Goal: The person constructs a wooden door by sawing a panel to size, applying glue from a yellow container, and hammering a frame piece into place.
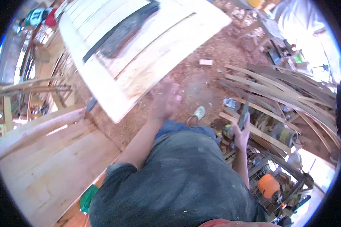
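My right hand (241, 135) is closed around a dark, narrow tool (244, 114) that points upward; its exact kind does not show. My left hand (166, 101) is held in front of my body, beside the near right edge of a large pale wooden panel (155, 62). Motion smears its fingers, and I make out nothing in it. On the panel lie a long dark strip (117, 31) and, against it, a blurred dark grey piece (127, 37). A thin dark groove or slat runs alongside them.
Loose planks and strips (269, 85) are heaped on the right. An orange round-bodied container (268, 185) stands low on the right among clutter. At left is a wide wooden board with a raised edge (57, 151). Sawdust covers the ground, where a small pale block (205, 62) lies.
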`<state>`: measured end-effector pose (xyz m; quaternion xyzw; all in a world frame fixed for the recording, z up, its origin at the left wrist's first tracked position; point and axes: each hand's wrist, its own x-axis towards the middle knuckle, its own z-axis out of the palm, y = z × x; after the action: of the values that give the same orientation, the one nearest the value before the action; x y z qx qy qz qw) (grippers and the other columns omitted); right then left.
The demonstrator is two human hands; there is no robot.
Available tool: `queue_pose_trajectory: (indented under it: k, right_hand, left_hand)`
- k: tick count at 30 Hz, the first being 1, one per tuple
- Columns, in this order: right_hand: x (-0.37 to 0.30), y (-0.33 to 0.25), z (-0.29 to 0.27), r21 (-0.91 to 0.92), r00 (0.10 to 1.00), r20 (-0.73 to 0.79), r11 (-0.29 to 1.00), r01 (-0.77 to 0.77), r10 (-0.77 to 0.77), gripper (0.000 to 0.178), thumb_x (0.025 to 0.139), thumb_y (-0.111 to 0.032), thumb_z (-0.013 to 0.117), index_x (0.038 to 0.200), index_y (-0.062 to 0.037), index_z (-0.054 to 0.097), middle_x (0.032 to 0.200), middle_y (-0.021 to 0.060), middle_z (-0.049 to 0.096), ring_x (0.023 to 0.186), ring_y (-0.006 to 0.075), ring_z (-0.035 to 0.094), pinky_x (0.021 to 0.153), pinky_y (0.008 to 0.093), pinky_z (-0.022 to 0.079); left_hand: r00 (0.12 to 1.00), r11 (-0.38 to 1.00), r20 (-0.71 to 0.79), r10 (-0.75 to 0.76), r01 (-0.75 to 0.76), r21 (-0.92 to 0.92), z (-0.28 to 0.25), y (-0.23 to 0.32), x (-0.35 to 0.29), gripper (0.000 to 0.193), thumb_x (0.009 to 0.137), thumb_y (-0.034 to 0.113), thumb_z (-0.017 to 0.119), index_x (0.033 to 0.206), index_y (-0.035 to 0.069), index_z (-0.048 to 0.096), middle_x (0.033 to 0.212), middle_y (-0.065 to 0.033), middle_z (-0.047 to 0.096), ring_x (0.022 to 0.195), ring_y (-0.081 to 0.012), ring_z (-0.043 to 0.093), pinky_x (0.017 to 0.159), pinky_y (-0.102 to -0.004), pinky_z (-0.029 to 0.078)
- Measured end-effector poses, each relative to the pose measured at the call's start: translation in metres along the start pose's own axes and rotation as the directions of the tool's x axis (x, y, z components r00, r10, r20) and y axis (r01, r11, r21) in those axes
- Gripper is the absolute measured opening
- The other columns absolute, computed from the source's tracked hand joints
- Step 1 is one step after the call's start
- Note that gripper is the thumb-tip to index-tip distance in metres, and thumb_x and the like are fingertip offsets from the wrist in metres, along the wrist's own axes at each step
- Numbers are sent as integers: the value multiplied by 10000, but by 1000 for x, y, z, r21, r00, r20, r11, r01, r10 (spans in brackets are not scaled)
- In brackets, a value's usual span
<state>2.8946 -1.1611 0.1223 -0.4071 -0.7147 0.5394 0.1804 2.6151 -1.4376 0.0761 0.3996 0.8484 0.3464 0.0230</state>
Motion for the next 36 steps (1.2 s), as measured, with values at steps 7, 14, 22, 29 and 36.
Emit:
queue_pose_trajectory:
  k: [7,14,22,29,36]
  right_hand:
    - [118,-78,-51,320,1000,-5,948,1,0,514,992,-142,703,1459,-9,535,869,-3,629,640,97,567,594,278,478]
    - [229,-87,-71,728,958,94,638,-252,272,272,1043,-265,669,1217,-78,575,762,40,530,657,166,552,628,368,535]
    - [309,-69,-70,762,914,207,528,-375,349,518,1091,-568,508,1268,-85,578,720,-5,467,621,147,491,607,357,471]
    - [388,-46,-71,608,778,476,485,-628,411,633,1077,-650,440,1165,-45,601,657,-1,469,538,158,453,586,363,467]
    - [430,29,-94,332,550,647,455,-826,528,502,1061,-574,551,917,-93,547,640,-5,458,542,157,464,586,357,456]
  left_hand:
    - [808,758,-444,-386,553,347,13,-88,84,675,1048,407,542,1588,24,411,1673,-265,341,1554,-434,313,1276,-552,220]
    - [823,654,-145,-550,531,539,94,-35,224,771,1028,525,521,1622,59,367,1730,-241,221,1583,-444,237,1254,-655,152]
    - [984,998,169,53,-49,-25,196,77,401,522,998,414,610,1416,102,607,1452,-196,602,1372,-344,545,1169,-509,382]
    - [993,963,-36,110,-116,-244,189,39,383,201,925,249,637,990,117,773,923,-145,749,924,-339,723,820,-484,557]
    - [613,660,-624,-484,724,199,89,-118,391,313,966,281,629,1187,75,709,1134,-169,704,1028,-363,687,926,-481,540]
